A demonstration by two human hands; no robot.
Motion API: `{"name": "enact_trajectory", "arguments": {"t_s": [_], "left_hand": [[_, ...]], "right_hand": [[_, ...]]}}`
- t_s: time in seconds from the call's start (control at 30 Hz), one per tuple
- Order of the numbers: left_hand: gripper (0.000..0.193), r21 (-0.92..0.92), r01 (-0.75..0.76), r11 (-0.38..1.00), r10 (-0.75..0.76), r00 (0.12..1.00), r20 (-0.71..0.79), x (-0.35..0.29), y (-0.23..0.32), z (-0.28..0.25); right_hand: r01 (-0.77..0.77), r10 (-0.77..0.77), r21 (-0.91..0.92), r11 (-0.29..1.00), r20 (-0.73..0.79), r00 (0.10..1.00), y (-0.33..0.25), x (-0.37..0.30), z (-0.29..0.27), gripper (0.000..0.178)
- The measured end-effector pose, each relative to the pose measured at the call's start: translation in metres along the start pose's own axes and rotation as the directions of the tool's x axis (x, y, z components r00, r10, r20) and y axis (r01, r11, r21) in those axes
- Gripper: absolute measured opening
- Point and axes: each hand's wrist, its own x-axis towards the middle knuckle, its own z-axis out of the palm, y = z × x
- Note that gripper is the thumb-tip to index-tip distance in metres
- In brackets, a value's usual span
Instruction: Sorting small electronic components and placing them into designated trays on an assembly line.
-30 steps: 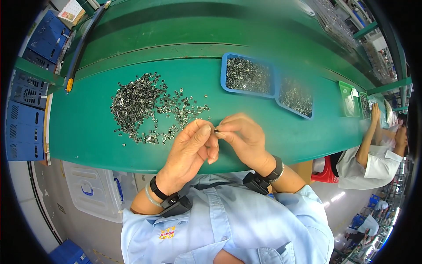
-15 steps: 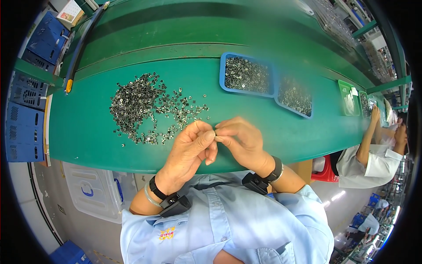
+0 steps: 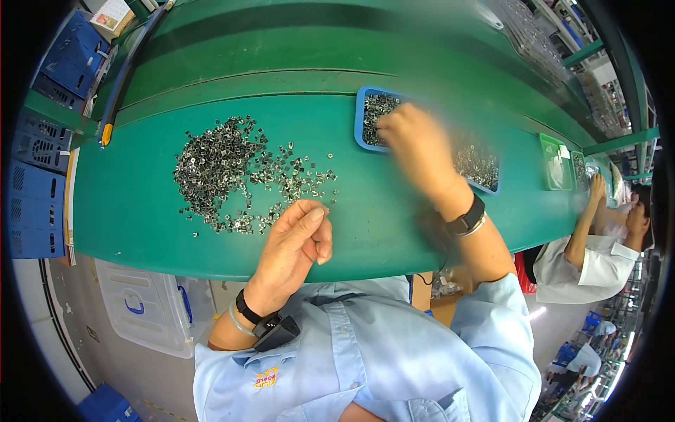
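While the R hand [image 3: 416, 144] is over the L blue tray [image 3: 359, 123], too blurred to tell if it's pinching anything, the L hand [image 3: 299, 228], thumb pressed to forefinger w/ no pc visible, is nr the loose heap of small metal pcs [image 3: 211, 165] on the surface [image 3: 126, 218]. Looks part done: that & the R blue tray [image 3: 485, 188] hold lots, big heap left.

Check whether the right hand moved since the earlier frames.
Yes: the right hand went forward and rightward, from beside the left hand to the left blue tray.
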Motion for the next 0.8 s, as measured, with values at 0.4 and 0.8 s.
{"name": "enact_trajectory", "arguments": {"t_s": [0.4,0.8], "left_hand": [[0.014,0.058,0.006,0.998,-0.004,1.000,-0.029,-0.003,0.004,0.000],[0.023,0.220,-0.129,0.967,0.112,0.990,0.087,0.011,-0.011,0.026]], "right_hand": [[0.403,-0.401,0.006,0.915,0.118,0.908,-0.041,0.012,0.043,0.008],[-0.023,0.184,0.772,0.635,-0.122,0.975,-0.094,-0.063,0.000,0.012]]}}
